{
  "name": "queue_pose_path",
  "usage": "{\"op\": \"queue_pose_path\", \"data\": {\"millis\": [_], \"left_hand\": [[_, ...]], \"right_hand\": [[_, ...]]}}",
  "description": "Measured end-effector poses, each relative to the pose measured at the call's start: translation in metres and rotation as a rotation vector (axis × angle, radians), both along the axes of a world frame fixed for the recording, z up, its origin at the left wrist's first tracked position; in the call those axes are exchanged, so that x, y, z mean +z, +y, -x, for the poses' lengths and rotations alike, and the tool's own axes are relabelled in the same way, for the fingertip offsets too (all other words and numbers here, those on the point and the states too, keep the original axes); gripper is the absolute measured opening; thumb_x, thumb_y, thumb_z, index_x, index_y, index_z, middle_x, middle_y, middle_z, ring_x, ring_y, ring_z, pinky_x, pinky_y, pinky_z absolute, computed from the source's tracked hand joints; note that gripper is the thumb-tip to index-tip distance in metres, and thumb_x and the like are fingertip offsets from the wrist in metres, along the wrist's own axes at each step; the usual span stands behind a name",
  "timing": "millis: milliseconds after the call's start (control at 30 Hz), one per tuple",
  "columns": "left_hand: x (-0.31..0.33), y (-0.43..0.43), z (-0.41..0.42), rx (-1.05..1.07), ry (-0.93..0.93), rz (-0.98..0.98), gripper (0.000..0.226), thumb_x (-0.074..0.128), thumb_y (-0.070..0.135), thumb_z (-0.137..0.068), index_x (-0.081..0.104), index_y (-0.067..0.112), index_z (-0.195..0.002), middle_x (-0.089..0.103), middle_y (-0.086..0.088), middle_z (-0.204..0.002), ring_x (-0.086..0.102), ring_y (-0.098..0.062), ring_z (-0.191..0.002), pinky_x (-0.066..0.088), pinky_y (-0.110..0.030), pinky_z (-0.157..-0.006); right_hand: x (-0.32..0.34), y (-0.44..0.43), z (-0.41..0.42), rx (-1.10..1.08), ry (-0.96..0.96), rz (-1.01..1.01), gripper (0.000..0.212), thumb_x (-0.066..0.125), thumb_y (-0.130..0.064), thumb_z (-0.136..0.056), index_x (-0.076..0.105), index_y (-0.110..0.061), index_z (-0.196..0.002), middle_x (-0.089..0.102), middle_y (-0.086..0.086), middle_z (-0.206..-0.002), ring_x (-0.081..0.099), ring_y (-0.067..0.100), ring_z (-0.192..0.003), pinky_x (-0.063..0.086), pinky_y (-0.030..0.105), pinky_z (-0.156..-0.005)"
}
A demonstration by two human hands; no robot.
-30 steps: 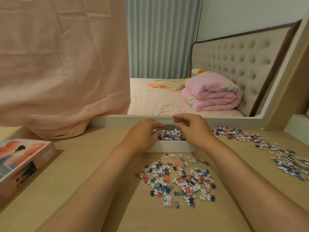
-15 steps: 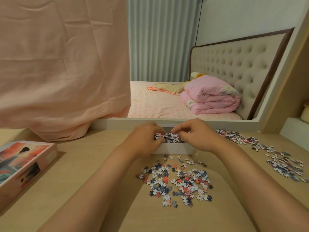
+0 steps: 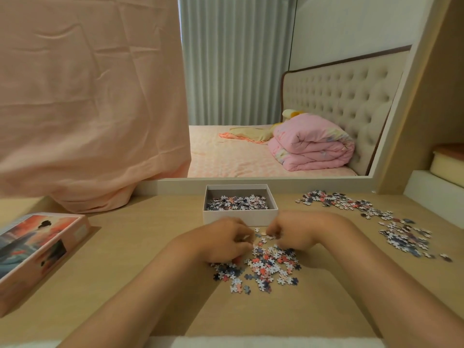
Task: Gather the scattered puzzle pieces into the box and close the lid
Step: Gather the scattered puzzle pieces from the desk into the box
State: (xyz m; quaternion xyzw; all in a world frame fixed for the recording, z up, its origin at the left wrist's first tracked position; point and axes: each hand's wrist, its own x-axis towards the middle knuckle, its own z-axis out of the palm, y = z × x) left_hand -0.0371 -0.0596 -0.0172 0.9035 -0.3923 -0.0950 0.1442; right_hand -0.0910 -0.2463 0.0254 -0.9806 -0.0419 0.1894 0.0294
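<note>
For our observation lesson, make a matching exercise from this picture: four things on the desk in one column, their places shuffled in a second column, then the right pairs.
Things:
1. box
2. lid
3. near pile
4. far pile

Places:
a. left edge of the desk
b. right of the box
c. just in front of the box
d. back of the desk, in the middle

Pairs: 1-d; 2-a; 3-c; 4-b

The wood-grain desk (image 3: pixel 140 234) is looking matt, the cardboard box (image 3: pixel 238 218) is showing smooth white walls, the peach cloth (image 3: pixel 88 109) is hanging creased.
</note>
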Motion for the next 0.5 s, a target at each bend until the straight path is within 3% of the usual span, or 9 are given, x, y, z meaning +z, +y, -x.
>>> {"op": "queue_pose_path", "data": {"millis": [133,233,300,400,500], "left_hand": [[0.005,0.010,0.003,0.026,0.058,0.071,0.064,0.064,0.056,-0.085,0.049,0.030,-0.142,0.050,0.015,-0.129,0.052,-0.008,-0.112,0.041,-0.026,-0.097],[0.007,0.014,0.004,0.011,0.054,-0.060,0.099,0.062,0.080,-0.067,0.035,0.032,-0.149,0.034,0.014,-0.144,0.039,-0.010,-0.131,0.036,-0.035,-0.110],[0.003,0.012,0.007,0.017,0.039,-0.142,0.110,0.060,0.089,-0.057,0.029,0.038,-0.150,0.026,0.017,-0.145,0.028,-0.013,-0.136,0.030,-0.042,-0.115],[-0.006,0.005,0.009,-0.013,-0.079,-0.188,0.107,0.060,0.087,-0.058,0.030,0.039,-0.149,0.030,0.015,-0.141,0.027,-0.014,-0.132,0.031,-0.042,-0.113],[-0.006,0.004,0.006,0.001,-0.078,-0.085,0.083,0.066,0.072,-0.072,0.044,0.034,-0.143,0.038,0.012,-0.135,0.033,-0.009,-0.128,0.036,-0.037,-0.110]], "right_hand": [[0.010,0.008,0.003,0.046,0.012,-0.101,0.049,0.059,-0.017,-0.094,0.054,-0.032,-0.141,0.061,-0.008,-0.135,0.059,0.013,-0.115,0.047,0.034,-0.102],[0.019,0.005,0.008,-0.034,0.041,-0.023,0.076,0.078,-0.041,-0.081,0.042,-0.035,-0.148,0.049,-0.004,-0.147,0.055,0.021,-0.124,0.049,0.039,-0.101],[0.023,0.005,0.013,-0.121,0.140,0.086,0.099,0.084,-0.053,-0.069,0.034,-0.031,-0.152,0.043,-0.002,-0.152,0.056,0.024,-0.120,0.052,0.037,-0.095],[0.013,0.012,0.014,-0.151,0.183,0.080,0.105,0.089,-0.053,-0.062,0.036,-0.027,-0.148,0.051,0.000,-0.143,0.063,0.019,-0.091,0.056,0.039,-0.087],[0.000,0.018,0.007,-0.143,0.067,-0.041,0.089,0.089,-0.043,-0.066,0.046,-0.026,-0.142,0.061,0.000,-0.131,0.064,0.024,-0.103,0.054,0.042,-0.088]]}}
